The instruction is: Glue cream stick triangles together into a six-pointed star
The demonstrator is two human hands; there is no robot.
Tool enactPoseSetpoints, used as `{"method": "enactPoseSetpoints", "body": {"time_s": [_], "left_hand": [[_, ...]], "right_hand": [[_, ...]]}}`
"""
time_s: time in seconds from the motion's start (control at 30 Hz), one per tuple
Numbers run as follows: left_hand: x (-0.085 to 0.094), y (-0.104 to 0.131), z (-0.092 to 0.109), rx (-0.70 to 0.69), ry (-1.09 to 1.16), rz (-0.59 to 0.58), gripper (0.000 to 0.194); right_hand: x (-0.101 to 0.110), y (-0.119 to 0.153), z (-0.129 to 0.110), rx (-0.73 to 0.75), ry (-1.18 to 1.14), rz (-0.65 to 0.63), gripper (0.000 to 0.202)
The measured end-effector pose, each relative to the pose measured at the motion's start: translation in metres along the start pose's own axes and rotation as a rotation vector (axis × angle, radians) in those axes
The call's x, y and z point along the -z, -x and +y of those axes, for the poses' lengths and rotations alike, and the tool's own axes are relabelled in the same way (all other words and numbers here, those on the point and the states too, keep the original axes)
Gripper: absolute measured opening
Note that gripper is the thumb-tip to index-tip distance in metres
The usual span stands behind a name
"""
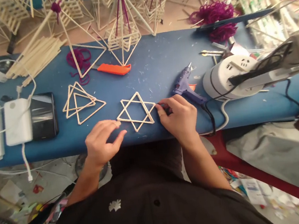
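A six-pointed star of pale thin sticks (136, 112) lies flat on the blue table (154, 67), straight in front of me. My left hand (102, 144) rests on the table with its fingertips touching the star's left point. My right hand (179, 117) pinches the star's right point between thumb and forefinger. A purple glue gun (187, 85) lies just right of that hand, nozzle pointing away from me. To the left sit several stacked stick triangles (82, 102).
An orange utility knife (113, 69) lies beyond the star. White power banks (17, 121), a black phone (44, 115) and cables fill the left side. A white round socket hub (227, 77) stands at right. Loose sticks (35, 59), stick frames (122, 31) and purple yarn (212, 17) crowd the far edge.
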State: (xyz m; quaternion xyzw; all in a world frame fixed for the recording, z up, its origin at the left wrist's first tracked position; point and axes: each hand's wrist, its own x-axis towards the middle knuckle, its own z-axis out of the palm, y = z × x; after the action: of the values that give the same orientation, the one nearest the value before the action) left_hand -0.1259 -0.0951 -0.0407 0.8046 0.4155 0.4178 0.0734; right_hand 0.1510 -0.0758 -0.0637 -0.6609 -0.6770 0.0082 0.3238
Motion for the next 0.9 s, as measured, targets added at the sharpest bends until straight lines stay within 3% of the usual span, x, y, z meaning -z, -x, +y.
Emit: {"method": "enactPoseSetpoints", "body": {"time_s": [0.1,0.2,0.33,0.43,0.5,0.9], "left_hand": [[0.0,-0.008,-0.006,0.143,-0.08,-0.021,0.04],[-0.005,-0.011,-0.01,0.212,-0.073,-0.05,0.033],[-0.015,-0.009,-0.01,0.144,-0.058,0.005,0.007],[-0.018,-0.007,-0.008,0.129,-0.059,0.026,0.009],[-0.017,-0.006,-0.007,0.11,-0.062,0.027,0.008],[-0.015,-0.004,-0.007,-0.002,-0.055,0.0,0.018]], "right_hand": [[-0.005,-0.01,-0.001,0.008,-0.061,-0.048,0.01],[-0.008,-0.018,-0.004,0.038,-0.085,-0.075,0.005],[-0.002,-0.016,-0.01,0.143,-0.216,-0.084,0.013],[0.009,-0.007,-0.013,0.22,-0.379,-0.138,0.008],[0.013,-0.001,-0.015,0.254,-0.403,-0.161,0.016],[0.008,0.012,-0.009,0.274,-0.353,-0.024,0.006]]}}
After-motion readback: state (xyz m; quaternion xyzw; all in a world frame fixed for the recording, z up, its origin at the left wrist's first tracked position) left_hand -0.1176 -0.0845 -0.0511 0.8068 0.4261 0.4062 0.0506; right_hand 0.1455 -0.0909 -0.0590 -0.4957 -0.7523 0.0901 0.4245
